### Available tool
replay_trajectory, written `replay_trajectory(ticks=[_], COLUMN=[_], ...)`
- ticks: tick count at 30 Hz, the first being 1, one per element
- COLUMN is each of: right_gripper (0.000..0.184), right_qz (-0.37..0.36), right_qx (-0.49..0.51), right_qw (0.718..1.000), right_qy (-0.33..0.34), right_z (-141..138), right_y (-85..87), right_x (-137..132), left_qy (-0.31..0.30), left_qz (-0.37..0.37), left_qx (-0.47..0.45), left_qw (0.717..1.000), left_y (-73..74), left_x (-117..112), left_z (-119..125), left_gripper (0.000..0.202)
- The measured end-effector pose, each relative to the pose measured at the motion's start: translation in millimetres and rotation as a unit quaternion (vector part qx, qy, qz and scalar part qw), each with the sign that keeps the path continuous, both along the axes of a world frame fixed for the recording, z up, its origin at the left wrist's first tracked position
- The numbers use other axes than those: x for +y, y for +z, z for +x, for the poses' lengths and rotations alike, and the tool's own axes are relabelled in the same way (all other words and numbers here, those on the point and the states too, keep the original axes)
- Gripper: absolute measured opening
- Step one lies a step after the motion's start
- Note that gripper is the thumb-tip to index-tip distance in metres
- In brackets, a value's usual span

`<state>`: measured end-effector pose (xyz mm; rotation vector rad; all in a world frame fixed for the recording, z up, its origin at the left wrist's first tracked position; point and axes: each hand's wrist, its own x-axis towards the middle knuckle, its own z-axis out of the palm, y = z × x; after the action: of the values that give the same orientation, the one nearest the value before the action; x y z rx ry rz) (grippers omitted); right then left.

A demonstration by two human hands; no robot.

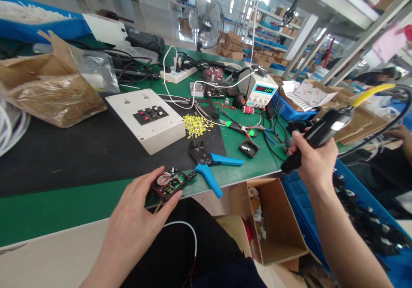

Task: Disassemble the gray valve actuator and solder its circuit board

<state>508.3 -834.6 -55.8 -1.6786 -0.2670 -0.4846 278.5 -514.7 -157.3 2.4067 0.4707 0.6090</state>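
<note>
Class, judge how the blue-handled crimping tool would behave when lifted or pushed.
The crimping tool lies flat, so probably slides rather than rolls. Its metal-looking head suggests front-heaviness; the splayed handles might squeeze together.

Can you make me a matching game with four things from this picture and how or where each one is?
Things
1. small green circuit board in a black case
2. black cylindrical handheld tool
3. blue-handled metal pliers
4. heap of tiny yellow parts

Places or states
A. beside the pale, flat-topped box
B. in the right hand
C. in the left hand
D. lying spread open

Pairs: 1-C, 2-B, 3-D, 4-A
</note>
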Motion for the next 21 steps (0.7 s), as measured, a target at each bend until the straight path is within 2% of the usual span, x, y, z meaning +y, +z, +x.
replay_trajectory(ticks=[3,6,8,12,16,20,21], right_gripper=[0.041,0.034,0.03,0.018,0.037,0.024,0.026], right_qz=[0.125,0.206,0.232,0.227,0.183,0.125,0.114], right_qx=[-0.006,-0.009,-0.016,-0.016,-0.033,-0.085,-0.091], right_qw=[0.99,0.975,0.968,0.968,0.973,0.978,0.978], right_qy=[0.057,0.088,0.091,0.109,0.135,0.143,0.152], right_z=[-3.5,-2.7,-1.3,-1.9,-11.5,-22.7,-22.8], right_y=[20.4,39.6,47.2,50.7,42.5,34.1,33.9], right_x=[0.6,3.0,6.6,15.9,31.3,51.2,52.8], left_qy=[0.005,0.009,0.011,0.012,0.012,0.02,0.016], left_qz=[-0.015,-0.026,-0.032,-0.036,-0.039,-0.06,-0.072], left_qx=[-0.004,-0.015,-0.017,-0.025,-0.038,-0.044,-0.043], left_qw=[1.0,1.0,0.999,0.999,0.998,0.997,0.996], left_y=[1.9,2.1,2.0,3.0,5.7,9.7,11.0], left_x=[-0.4,-1.9,-3.1,-4.3,-5.0,-7.9,-8.9], left_z=[-0.4,-0.9,-1.7,-3.8,-4.9,-7.1,-8.2], left_gripper=[0.064,0.064,0.063,0.063,0.059,0.047,0.044])
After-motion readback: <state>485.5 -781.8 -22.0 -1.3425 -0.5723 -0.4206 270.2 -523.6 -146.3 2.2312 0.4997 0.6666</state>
